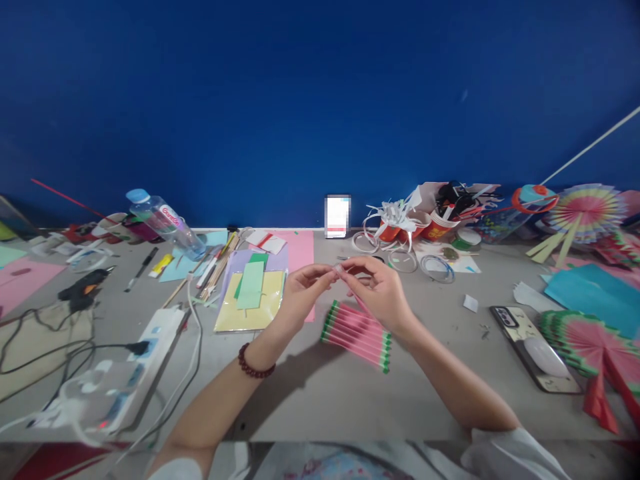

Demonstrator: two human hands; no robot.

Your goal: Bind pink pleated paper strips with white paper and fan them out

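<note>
My left hand (306,288) and my right hand (376,288) meet above the table, fingertips almost touching in a pinch. Between them is a narrow pink folded paper (356,295), which runs down under my right fingers. Its far end is mostly hidden by the fingertips. Just below my hands, a pleated pink paper (356,335) with green edges lies on the table, its folds side by side. Fingers of both hands are closed. A dark red bead bracelet (257,362) circles my left wrist.
Left: colored paper in a plastic sleeve (240,313), a water bottle (167,223), a glue gun (83,288), a power strip (145,367) with cables. Right: cups of tools (435,227), a phone (533,350), paper fans (580,340). Another phone (337,217) leans against the blue wall.
</note>
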